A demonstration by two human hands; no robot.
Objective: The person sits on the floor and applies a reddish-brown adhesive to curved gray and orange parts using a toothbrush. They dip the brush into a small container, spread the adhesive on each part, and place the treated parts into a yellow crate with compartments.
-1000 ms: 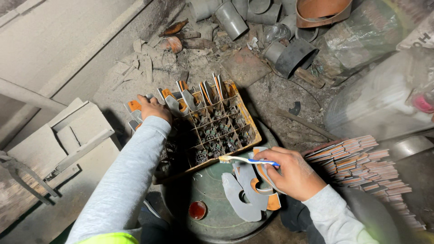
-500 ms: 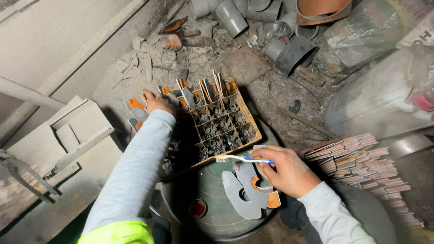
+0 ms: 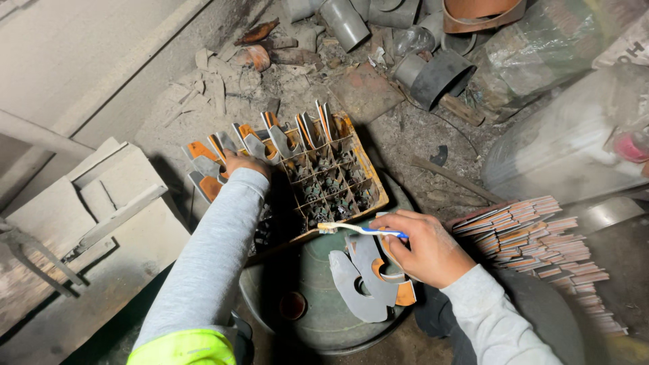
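The right hand (image 3: 433, 250) has its fingers (image 3: 399, 226) clenched around the blue-and-white handle of a toothbrush (image 3: 358, 230), whose bristled head points left and sits at the near edge of a divided orange crate (image 3: 372, 182). Under the same hand, several flat grey cut-out plates (image 3: 362, 280) with orange patches fan out, seemingly pinned by the palm. The left hand (image 3: 245, 164) reaches to the crate's far left side, its fingers closed on similar grey-and-orange plates (image 3: 203, 155) standing there. The crate rests tilted on a round dark green drum lid (image 3: 318, 304). To the right lies a stack of thin reddish strips (image 3: 534, 233). Grey pipe pieces (image 3: 345, 20) and rubble lie on the dusty floor beyond.
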